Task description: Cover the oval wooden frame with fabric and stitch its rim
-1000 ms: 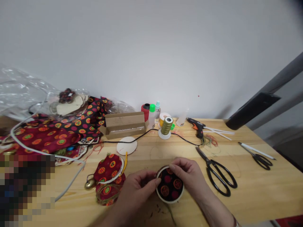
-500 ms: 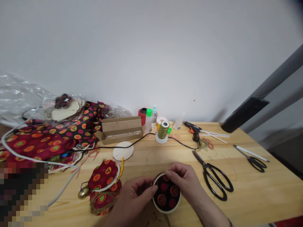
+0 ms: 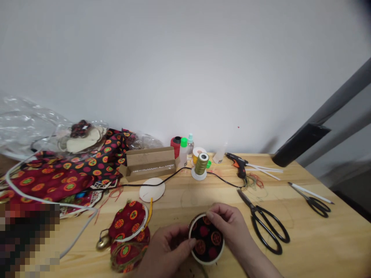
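Observation:
A round disc covered in black fabric with red and orange circles [image 3: 207, 241] lies on the wooden table [image 3: 319, 247] near its front edge, white rim showing. My left hand [image 3: 166, 249] pinches the disc's left edge with thumb and fingers closed. My right hand [image 3: 230, 227] grips its top right rim, fingers curled over the edge. Just left lie two red patterned fabric rounds [image 3: 129, 231] with a small brass bell [image 3: 102, 242].
Large black scissors [image 3: 265, 226] lie right of my hands, smaller scissors [image 3: 314, 200] farther right. A glue gun [image 3: 237, 164], gold thread spool [image 3: 201, 165], bottles, a cardboard box [image 3: 149, 162], a white disc [image 3: 152, 189], patterned cloth [image 3: 58, 173] and a white cable [image 3: 43, 200] fill the back and left.
Both hands have stayed on the fabric disc with small finger shifts along its rim. The camera view drifted slightly; nothing else on the table moved.

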`<state>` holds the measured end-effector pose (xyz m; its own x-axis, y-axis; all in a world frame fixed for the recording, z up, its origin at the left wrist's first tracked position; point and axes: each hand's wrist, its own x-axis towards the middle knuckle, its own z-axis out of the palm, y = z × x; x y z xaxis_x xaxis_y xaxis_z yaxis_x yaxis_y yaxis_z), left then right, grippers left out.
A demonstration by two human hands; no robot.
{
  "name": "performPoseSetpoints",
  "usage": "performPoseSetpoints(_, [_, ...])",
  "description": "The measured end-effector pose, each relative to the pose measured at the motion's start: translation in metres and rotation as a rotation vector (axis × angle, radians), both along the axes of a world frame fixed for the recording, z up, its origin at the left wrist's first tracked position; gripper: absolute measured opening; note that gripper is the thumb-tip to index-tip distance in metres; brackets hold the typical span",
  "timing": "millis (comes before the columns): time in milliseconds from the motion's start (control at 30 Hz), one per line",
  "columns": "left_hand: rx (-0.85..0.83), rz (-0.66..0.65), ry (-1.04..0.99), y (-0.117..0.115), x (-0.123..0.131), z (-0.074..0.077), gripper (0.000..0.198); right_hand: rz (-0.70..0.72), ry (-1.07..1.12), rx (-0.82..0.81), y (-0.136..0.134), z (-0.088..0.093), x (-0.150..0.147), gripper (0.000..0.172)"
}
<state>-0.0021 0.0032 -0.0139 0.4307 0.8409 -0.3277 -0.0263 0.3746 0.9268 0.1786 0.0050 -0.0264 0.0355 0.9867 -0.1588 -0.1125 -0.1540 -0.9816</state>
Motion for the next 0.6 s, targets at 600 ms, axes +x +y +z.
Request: performPoseSetpoints(600, [-0.002,0.095,0.065,-0.0022,0.0,-0.0056,0.026,-0.033,0.139,-0.025,0.0004,-0.0022,-0.0012,0.024])
